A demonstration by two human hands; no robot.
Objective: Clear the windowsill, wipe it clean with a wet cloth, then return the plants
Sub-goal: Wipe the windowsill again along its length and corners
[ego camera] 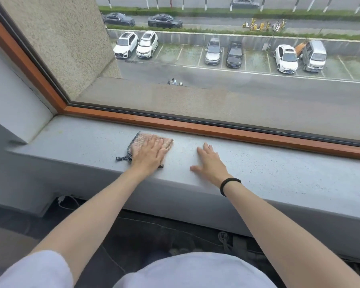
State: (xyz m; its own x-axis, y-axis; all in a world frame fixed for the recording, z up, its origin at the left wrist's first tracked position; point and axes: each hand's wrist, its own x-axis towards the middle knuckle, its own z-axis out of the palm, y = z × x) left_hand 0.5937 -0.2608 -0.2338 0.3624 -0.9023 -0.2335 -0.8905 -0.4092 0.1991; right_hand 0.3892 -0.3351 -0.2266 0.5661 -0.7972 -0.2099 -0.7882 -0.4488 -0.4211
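Flat left hand point(149, 151) presses the pink checked cloth point(167, 142); spread right hand point(211, 163) braces on the grey speckled windowsill point(279, 169). Overlap strokes toward the right hand.

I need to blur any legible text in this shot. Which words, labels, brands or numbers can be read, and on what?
No text here can be read.
Number plates on the parked cars: too small and blurred to read.
cloth, windowsill, black wristband: no lettering shows.
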